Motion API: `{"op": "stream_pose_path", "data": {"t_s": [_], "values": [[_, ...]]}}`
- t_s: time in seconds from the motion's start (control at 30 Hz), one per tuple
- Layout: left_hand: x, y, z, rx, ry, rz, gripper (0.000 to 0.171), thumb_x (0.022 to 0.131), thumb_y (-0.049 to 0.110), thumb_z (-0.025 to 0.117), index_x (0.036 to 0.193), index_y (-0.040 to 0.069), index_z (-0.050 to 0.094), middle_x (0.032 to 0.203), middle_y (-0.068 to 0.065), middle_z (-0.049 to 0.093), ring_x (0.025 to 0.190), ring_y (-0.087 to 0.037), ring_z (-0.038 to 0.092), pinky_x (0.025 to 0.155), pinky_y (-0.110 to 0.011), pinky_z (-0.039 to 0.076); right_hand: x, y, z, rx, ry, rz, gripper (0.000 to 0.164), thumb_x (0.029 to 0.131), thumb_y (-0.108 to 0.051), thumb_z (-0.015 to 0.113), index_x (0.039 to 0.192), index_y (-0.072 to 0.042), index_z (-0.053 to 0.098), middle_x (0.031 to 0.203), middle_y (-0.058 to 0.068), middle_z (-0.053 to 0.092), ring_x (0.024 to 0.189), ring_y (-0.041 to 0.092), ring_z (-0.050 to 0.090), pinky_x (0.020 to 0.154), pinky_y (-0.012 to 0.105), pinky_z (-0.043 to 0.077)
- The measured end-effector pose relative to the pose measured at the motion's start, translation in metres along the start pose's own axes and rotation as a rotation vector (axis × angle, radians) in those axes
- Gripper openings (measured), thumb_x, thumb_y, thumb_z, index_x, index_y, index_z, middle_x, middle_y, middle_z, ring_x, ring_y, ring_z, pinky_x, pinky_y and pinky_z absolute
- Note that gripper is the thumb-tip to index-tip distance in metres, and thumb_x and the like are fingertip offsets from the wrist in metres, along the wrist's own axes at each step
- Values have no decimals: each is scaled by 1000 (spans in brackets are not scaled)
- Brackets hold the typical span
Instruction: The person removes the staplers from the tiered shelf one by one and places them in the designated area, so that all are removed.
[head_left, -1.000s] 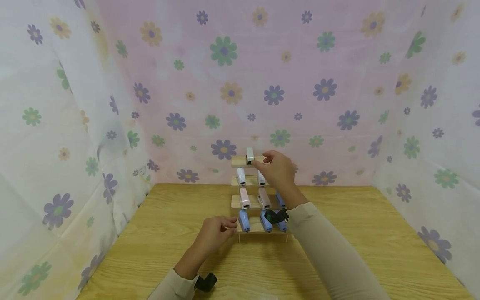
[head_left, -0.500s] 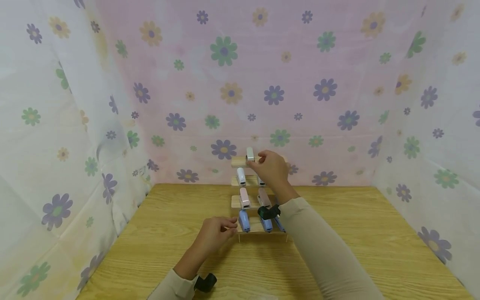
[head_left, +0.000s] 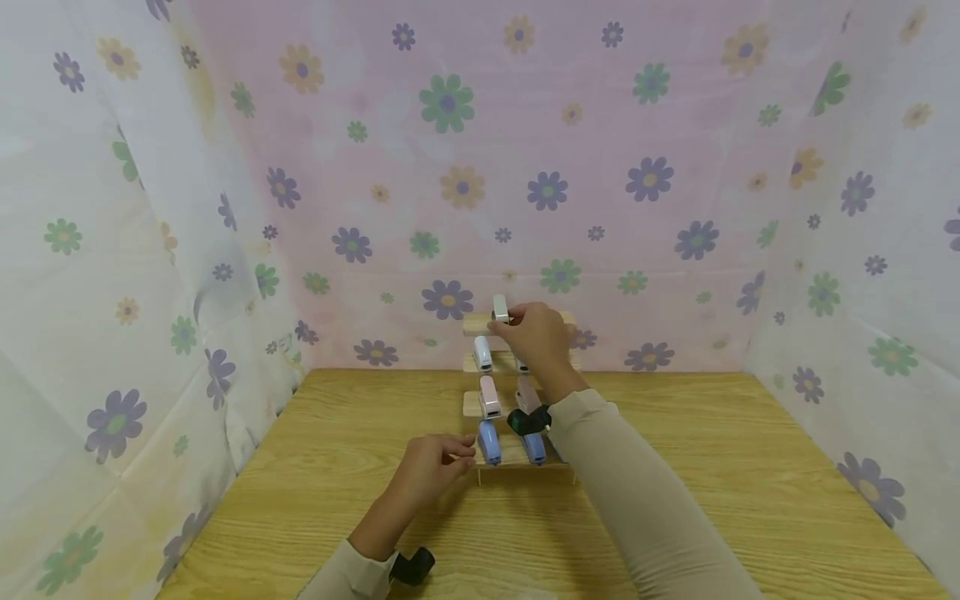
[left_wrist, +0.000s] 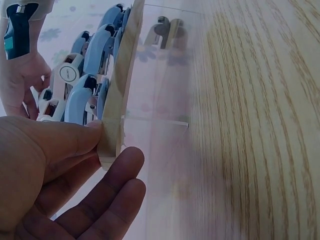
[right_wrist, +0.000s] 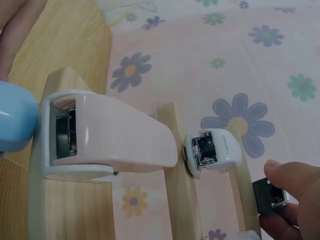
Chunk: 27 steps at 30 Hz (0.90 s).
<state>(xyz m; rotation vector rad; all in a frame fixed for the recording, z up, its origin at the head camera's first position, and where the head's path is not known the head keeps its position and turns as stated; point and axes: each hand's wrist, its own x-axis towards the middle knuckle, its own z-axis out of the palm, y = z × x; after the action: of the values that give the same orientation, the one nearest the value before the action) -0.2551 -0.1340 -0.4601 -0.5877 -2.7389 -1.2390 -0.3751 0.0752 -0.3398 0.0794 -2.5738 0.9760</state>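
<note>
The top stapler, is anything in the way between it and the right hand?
No, nothing visible is in the way. The right hand pinches the top stapler, with its thumb and fingers on opposite sides. The other staplers sit lower down, not in between.

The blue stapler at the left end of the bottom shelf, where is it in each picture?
Head: the blue stapler is below the middle, beside the left hand.
Left wrist: the blue stapler is left of the middle, the nearest blue one.
Right wrist: the blue stapler is cut off by the left edge.
Shared landmark: the left hand.
</note>
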Motion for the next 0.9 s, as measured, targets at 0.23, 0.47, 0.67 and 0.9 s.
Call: {"op": "stream_pose_path", "data": {"t_s": [0.23,0.47,0.67,0.9], "values": [[0,-3,2,11,2,12,15,94,15,78,106,7,83,126,-3,75,103,-23,73,71,-21,57,-2,-3,-1,11,26,2,30,90,-49,78,108,-26,82,96,-5,79,94,26,68,95,59,36],[0,-4,2,10,-1,-2,16,94,15,78,106,7,83,125,-2,75,106,-24,73,72,-22,57,-2,0,0,48,52,1,31,91,-46,78,110,-22,82,98,-3,80,93,25,69,93,55,40],[0,-4,1,18,3,8,16,94,14,78,106,6,82,125,-2,75,103,-22,73,71,-21,57,-4,3,-4,56,88,-43,29,90,-45,79,108,-24,83,96,-3,80,91,25,70,93,55,40],[1,-5,2,27,11,31,15,95,15,77,106,8,83,125,-2,75,102,-22,73,73,-21,57,-8,10,-11,33,95,-77,28,90,-47,78,107,-25,83,94,-4,79,85,23,68,90,55,39]]}}
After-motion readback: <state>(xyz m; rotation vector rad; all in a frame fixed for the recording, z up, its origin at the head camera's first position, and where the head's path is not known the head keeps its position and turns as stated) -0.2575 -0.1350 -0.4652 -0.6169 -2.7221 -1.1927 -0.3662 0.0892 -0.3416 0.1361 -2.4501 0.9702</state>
